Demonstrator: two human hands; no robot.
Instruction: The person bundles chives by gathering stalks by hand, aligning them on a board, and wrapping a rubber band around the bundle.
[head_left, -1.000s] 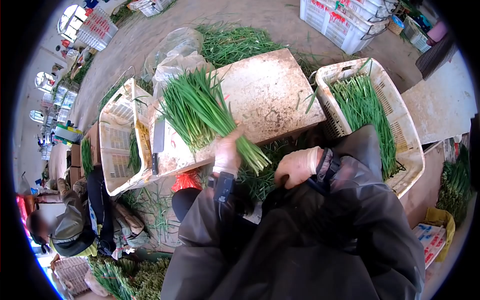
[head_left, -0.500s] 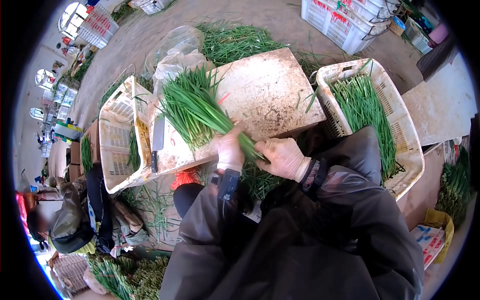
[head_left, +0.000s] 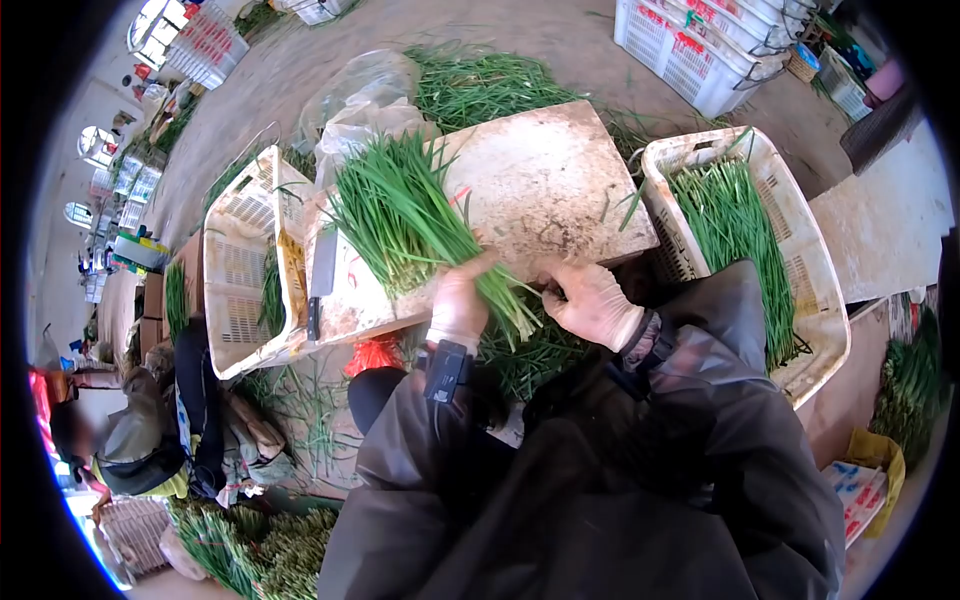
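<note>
My left hand (head_left: 460,302), in a pale glove, is closed around a bunch of green chives (head_left: 497,290) near its stem ends, over the board's front edge. The stems poke out below my fist toward me. Close by on the right, my gloved right hand (head_left: 592,306) has its fingers pinched together at a thin chive blade by the bunch. More loose chives (head_left: 395,205) lie on the stained white board (head_left: 545,180), their leaves pointing away. A knife (head_left: 322,265) with a dark handle rests along the board's left side.
A white crate (head_left: 822,270) of chives stands to the right, another crate (head_left: 235,290) to the left. Behind the board are a clear plastic bag (head_left: 370,95) and a chive heap (head_left: 490,85). Stacked crates (head_left: 680,55) stand farther back. Another person (head_left: 140,420) is at the left.
My right hand has drawn slightly away to the right from the bunch, uncovering the stem ends. My left hand keeps its hold. The view has shifted a little.
</note>
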